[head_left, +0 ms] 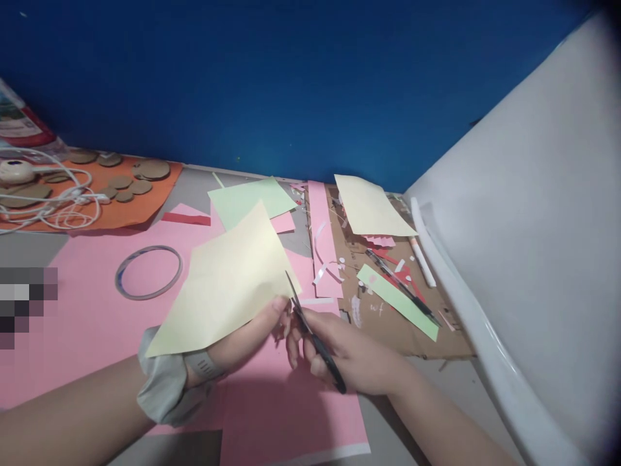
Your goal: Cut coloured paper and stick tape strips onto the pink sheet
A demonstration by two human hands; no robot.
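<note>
A sheet of pale yellow paper (233, 281) is pinched along its lower right edge by my left hand (257, 327), thumb on top. The paper tilts up and leans over my wrist, which wears a grey scrunchie (165, 382) and a watch strap. My right hand (342, 346) grips black-handled scissors (320, 346), their blades pointing up and left at the paper's right corner. Whether the blades have the paper between them is hard to make out. Under both hands lies pink paper (286, 408).
Brown cardboard (388, 336) on the right bears a pen (402, 285), a green paper strip (398, 304), a white marker (423, 262), scraps and another yellow sheet (373, 207). Left are a tape ring (148, 272), orange paper (155, 210) with cardboard discs, and white earphones (72, 200). A blue wall stands behind.
</note>
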